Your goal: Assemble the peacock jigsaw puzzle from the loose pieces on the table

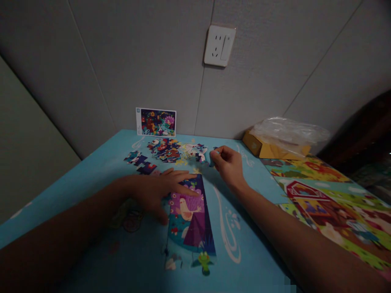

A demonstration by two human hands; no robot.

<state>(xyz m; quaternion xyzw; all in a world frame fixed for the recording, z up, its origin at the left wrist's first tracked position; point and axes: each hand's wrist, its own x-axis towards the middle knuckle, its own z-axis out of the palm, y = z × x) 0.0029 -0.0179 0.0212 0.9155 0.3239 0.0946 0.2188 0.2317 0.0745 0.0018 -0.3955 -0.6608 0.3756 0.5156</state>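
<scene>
A partly joined jigsaw puzzle (195, 228) with a pink peacock and a green frog lies in front of me. My left hand (161, 191) rests across its upper left side, fingers spread and flat. Farther right, my right hand (227, 162) is raised a little, its thumb and fingers pinching a light blue puzzle piece (211, 158). The fingers cover much of that piece. Close by it is a pile of loose puzzle pieces (166, 150), and several more pieces (142, 162) lie to the left of the pile.
A reference picture card (157, 122) leans on the wall at the back. Right of my arm are finished farm-scene puzzles (330, 211) and a yellow box (275, 148) with a clear plastic bag (290, 129) on it. A wall socket (220, 45) sits above the blue table (100, 162).
</scene>
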